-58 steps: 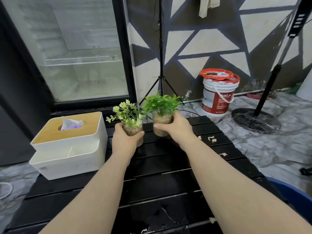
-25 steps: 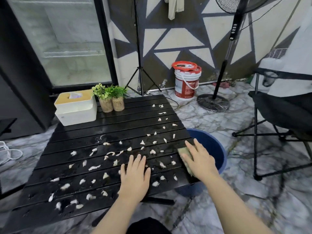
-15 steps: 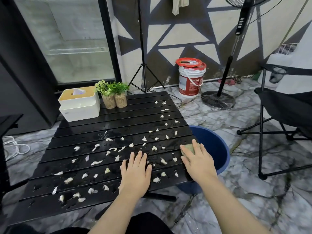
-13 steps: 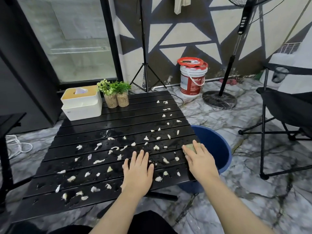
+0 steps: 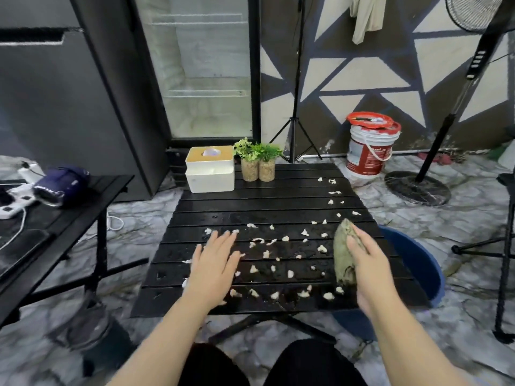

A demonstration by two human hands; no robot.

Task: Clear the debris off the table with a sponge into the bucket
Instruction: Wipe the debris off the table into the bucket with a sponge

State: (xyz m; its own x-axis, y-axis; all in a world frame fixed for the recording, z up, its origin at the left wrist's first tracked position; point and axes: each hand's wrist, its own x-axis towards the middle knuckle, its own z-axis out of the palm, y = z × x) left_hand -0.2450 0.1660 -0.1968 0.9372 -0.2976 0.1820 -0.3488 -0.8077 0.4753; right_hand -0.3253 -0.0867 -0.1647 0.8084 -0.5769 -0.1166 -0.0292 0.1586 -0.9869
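Observation:
White debris bits [image 5: 278, 257] lie scattered over the black slatted table [image 5: 259, 207], mostly on its near half and along the right side. My right hand [image 5: 367, 260] holds a grey-green sponge [image 5: 342, 252] on its edge against the tabletop near the right side. My left hand [image 5: 216, 260] lies flat with fingers spread on the left part of the table, over some bits. A blue bucket [image 5: 418, 263] stands on the floor just beyond the table's right edge, partly hidden by my right arm.
A white tissue box [image 5: 210, 171] and two small potted plants [image 5: 257, 160] stand at the table's far edge. A second black table [image 5: 47, 224] with a power strip is on the left. A paint bucket [image 5: 370, 146], fan stand [image 5: 418, 188] and folding chair [image 5: 507, 246] are to the right.
My right hand has lifted the sponge from lying flat at the right edge to standing on its side. My left hand slid left across the table. The view shifted rightward of the table.

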